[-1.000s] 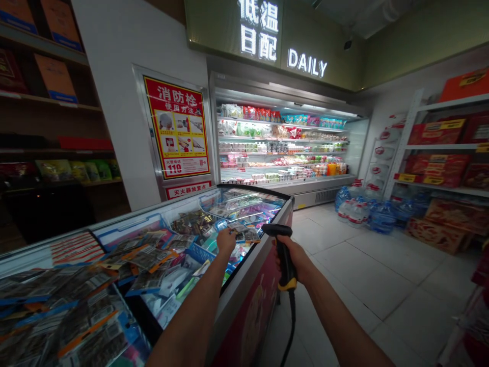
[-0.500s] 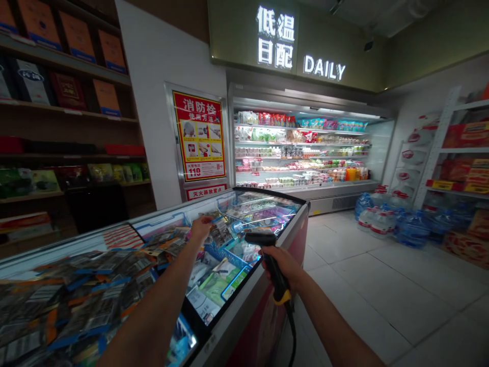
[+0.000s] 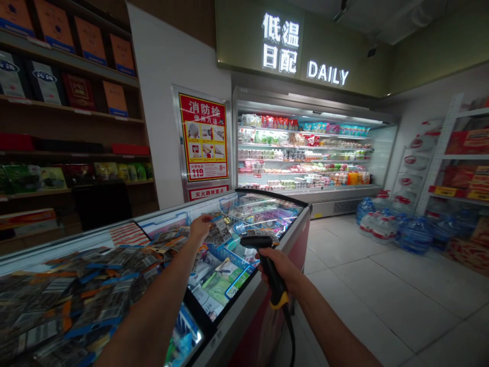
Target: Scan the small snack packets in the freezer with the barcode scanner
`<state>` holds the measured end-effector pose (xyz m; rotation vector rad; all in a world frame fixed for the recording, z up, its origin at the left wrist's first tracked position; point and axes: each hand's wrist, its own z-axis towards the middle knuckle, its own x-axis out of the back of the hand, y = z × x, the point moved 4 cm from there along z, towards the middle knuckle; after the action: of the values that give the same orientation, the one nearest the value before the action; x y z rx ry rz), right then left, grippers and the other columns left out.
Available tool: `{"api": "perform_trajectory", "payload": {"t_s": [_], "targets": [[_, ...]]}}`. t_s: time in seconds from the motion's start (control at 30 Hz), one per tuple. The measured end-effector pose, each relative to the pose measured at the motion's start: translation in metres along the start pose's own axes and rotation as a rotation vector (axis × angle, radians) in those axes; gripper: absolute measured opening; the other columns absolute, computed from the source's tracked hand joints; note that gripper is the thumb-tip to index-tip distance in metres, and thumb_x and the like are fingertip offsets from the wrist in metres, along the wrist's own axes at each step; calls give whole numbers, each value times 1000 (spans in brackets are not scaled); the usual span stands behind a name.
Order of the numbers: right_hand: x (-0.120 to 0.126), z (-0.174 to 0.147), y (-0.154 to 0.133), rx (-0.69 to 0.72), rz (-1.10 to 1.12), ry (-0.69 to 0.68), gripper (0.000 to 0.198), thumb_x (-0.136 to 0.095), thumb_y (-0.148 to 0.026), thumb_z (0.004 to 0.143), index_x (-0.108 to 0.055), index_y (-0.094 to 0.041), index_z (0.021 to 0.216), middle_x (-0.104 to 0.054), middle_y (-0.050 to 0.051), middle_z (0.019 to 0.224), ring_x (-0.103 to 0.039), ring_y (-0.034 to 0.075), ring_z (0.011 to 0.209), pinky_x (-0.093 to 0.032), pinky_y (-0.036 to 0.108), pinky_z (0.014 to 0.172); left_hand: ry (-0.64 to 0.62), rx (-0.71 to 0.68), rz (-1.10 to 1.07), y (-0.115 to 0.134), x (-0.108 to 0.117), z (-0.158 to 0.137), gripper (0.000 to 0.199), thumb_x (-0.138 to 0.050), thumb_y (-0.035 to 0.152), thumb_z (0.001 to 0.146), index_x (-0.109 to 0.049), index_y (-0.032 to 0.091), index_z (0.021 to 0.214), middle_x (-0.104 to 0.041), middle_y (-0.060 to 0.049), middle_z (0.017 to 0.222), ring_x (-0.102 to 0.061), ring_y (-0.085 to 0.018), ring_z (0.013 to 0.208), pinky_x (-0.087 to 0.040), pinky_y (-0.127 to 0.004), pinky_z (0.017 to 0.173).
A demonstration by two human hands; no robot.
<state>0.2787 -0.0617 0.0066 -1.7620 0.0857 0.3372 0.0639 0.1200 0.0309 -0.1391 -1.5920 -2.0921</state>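
Note:
My right hand (image 3: 281, 266) is wrapped round the handle of a black and yellow barcode scanner (image 3: 273, 272), its cable hanging down and its head pointing left over the freezer's edge. Further forward, my left hand (image 3: 200, 227) is closed with curled fingers at the edge of a small dark packet (image 3: 220, 230) with printed labels. Many similar flat packets (image 3: 103, 290), dark with blue and orange edges, lie in a loose heap on the chest freezer's glass top at the left. Beneath the glass are bagged frozen goods (image 3: 219, 280) and a blue basket (image 3: 225, 253).
The chest freezer (image 3: 263, 275) runs along my left and front. Behind it stand a lit open fridge (image 3: 305, 153) and a fire hydrant poster (image 3: 204, 137). Shelves of boxes (image 3: 91, 41) are at left. Water bottles (image 3: 414, 234) stand on the tiled floor (image 3: 367, 285) at right.
The view has shifted slightly, so the surroundings sit a little further right and lower. The scanner has moved slightly left. My left hand stays at nearly the same place.

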Motion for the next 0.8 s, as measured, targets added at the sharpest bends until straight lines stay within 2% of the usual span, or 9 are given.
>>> {"api": "perform_trajectory", "payload": {"t_s": [0.23,0.47,0.6,0.7,0.8], "targets": [[6,1,-9,77,-23,64,27,-50,-41,68,-50,-15,76,-50,-3,49,-45,9,36,-36,20,32,-62,-50,260,5,3,-7,27,-46,8,61,-62,15,82,-65,-2,79,-57,-12,69,-39,-19,59],[23,1,-14,81,2,127,27,-50,-41,67,-49,-16,77,-50,-3,50,-46,9,36,-36,21,33,-129,-97,519,-10,18,-3,29,-45,6,63,-62,16,84,-65,-4,85,-57,-15,76,-39,-20,63],[35,1,-16,85,26,167,27,-51,-41,67,-50,-16,77,-49,-3,49,-46,9,36,-35,20,32,-96,-116,663,-16,26,-3,29,-42,7,66,-62,17,84,-64,-5,90,-55,-19,85,-38,-24,69],[45,2,-17,90,42,191,28,-50,-42,67,-50,-16,76,-49,-3,49,-45,9,36,-36,21,32,-33,-141,716,-11,20,-8,31,-40,7,67,-61,16,89,-62,-9,94,-53,-21,89,-38,-27,74],[56,2,-18,99,55,229,28,-49,-42,68,-50,-15,76,-48,-3,47,-44,9,35,-35,21,32,-10,-236,669,6,-8,-21,33,-39,7,68,-60,15,93,-59,-10,99,-51,-20,93,-37,-27,79]]}}
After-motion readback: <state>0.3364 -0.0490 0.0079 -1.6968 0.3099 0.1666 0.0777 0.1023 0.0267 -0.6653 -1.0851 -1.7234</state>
